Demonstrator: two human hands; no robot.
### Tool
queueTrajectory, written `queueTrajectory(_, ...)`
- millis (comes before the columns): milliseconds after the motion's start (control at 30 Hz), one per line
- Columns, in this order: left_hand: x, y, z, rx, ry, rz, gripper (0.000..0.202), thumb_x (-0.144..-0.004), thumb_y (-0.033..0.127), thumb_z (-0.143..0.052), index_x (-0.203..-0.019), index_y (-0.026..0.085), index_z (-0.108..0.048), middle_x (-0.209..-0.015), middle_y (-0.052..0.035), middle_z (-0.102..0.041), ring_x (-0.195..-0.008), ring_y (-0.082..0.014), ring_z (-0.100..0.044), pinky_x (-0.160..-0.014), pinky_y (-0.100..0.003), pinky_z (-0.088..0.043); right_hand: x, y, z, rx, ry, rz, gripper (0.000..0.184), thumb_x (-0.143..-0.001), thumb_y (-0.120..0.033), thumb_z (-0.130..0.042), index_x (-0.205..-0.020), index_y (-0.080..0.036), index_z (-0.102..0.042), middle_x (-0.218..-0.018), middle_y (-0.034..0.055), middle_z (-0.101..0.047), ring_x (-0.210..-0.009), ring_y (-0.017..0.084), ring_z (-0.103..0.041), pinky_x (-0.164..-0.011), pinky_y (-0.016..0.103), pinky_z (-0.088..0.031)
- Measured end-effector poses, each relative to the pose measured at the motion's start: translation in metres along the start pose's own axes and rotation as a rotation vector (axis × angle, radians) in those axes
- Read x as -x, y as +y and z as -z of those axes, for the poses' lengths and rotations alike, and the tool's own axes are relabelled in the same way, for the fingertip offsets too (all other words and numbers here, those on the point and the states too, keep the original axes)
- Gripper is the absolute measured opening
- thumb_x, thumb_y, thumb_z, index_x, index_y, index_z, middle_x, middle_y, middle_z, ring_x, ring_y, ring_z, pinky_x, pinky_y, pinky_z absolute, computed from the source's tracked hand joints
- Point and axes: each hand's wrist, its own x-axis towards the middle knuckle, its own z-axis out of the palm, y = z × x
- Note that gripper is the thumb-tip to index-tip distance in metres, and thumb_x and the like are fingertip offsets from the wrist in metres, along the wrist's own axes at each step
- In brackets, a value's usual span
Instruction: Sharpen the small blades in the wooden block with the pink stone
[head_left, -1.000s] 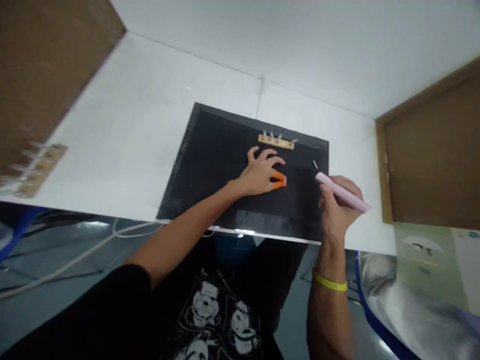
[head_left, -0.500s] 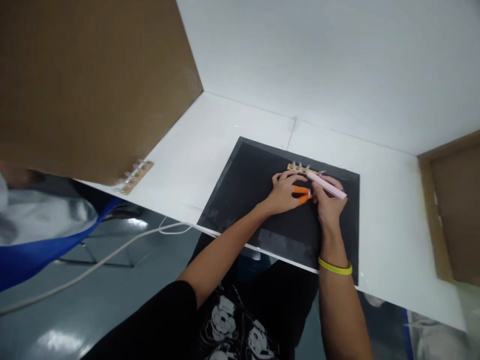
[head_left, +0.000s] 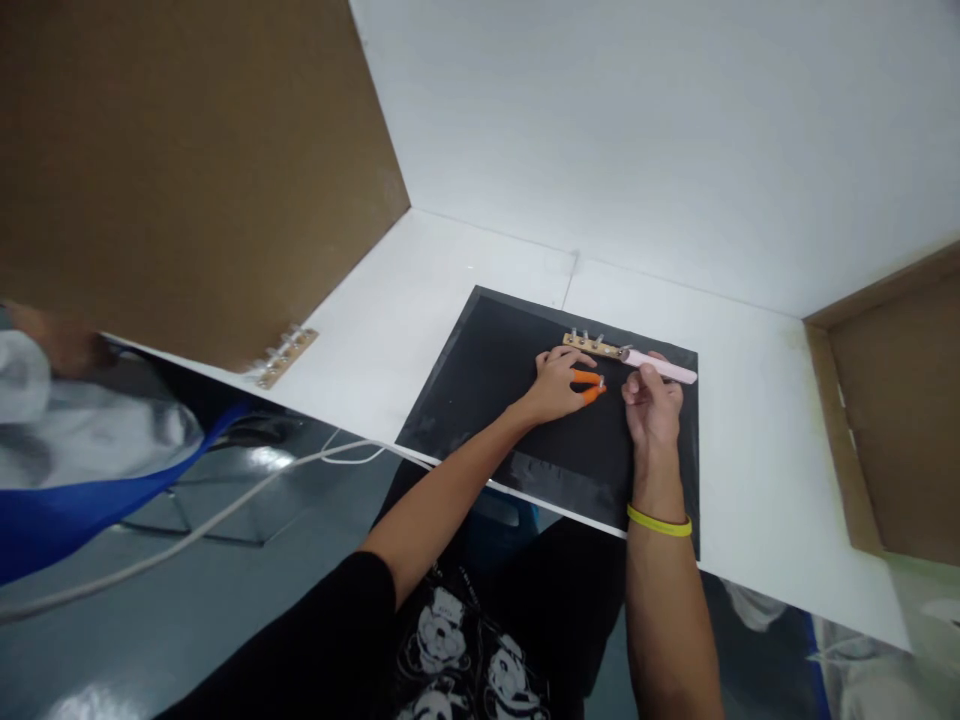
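My left hand point(head_left: 559, 385) rests on a black mat point(head_left: 487, 390), its thumb and forefinger in orange finger cots pinched together on something too small to name. My right hand point(head_left: 651, 405) is closed round a pink pen-shaped tool point(head_left: 660, 368), whose tip points left at the right end of a small wooden strip point(head_left: 591, 346) with several metal posts standing in it. The strip lies at the mat's far edge, just beyond my left fingers. A yellow band circles my right wrist.
The mat lies on a white table point(head_left: 757, 470) against a white wall. Brown board panels stand at the left point(head_left: 187, 160) and right point(head_left: 892, 420). A second wooden strip with posts point(head_left: 285, 355) lies at the table's left edge. A white cable point(head_left: 225, 510) runs below.
My right hand swung in from the mat's right edge to the wooden strip, bringing the pink tool's tip to it. The view shifted left; my left hand stayed pinched by the strip.
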Motion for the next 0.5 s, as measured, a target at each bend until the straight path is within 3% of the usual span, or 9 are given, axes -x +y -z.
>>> queueTrajectory(167,0.002,0.000,0.000,0.022,0.023,0.003,0.008,-0.082,0.027,-0.077,-0.090,0.025,-0.078,-0.123,0.0003,-0.070,-0.127,-0.0239,-0.051,-0.109,-0.043,-0.031,0.002,-0.003,0.003,-0.082,-0.018,-0.069,0.047,-0.064,-0.027,-0.086,-0.105,-0.022,-0.065,-0.097,0.0003,-0.070,-0.055,0.004,-0.048,-0.042,0.015,-0.036)
queueTrajectory(500,0.002,-0.003,-0.001,0.091,0.135,0.032,0.002,-0.084,0.025,-0.076,-0.084,0.023,-0.077,-0.119,-0.0022,-0.071,-0.125,-0.0240,-0.053,-0.108,-0.043,-0.038,-0.005,0.004,0.017,-0.120,-0.033,-0.136,0.050,-0.062,-0.021,-0.089,-0.107,-0.020,-0.069,-0.104,0.0032,-0.072,-0.066,0.006,-0.060,-0.053,0.013,-0.050)
